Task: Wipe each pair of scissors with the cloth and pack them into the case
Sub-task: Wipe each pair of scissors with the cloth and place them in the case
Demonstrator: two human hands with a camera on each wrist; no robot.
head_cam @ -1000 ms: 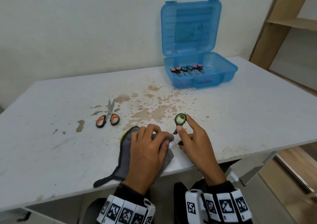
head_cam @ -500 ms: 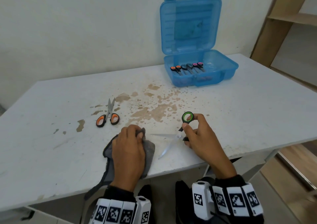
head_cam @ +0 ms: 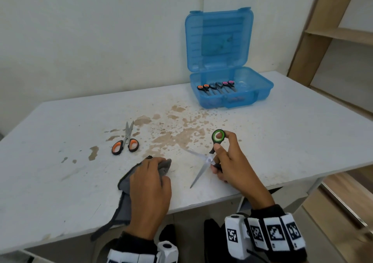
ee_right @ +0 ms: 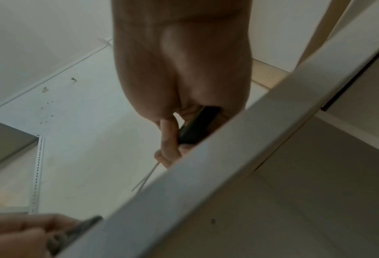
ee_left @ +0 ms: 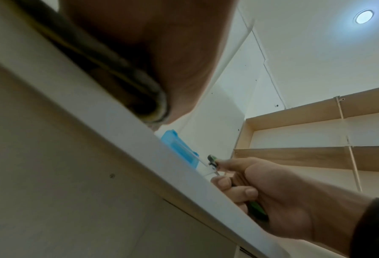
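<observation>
Right hand (head_cam: 228, 162) grips green scissors (head_cam: 210, 158) by the handles, blades spread wide, lower tip near the surface (head_cam: 282, 133) at its front edge. Left hand (head_cam: 150, 188) lies on the grey cloth (head_cam: 125, 180), fingers curled over its bunched top; a strip of cloth hangs off the edge. Orange scissors (head_cam: 126, 141) lie closed, well left of the stains. Blue case (head_cam: 232, 93) stands open at the back, three pairs inside in a row.
</observation>
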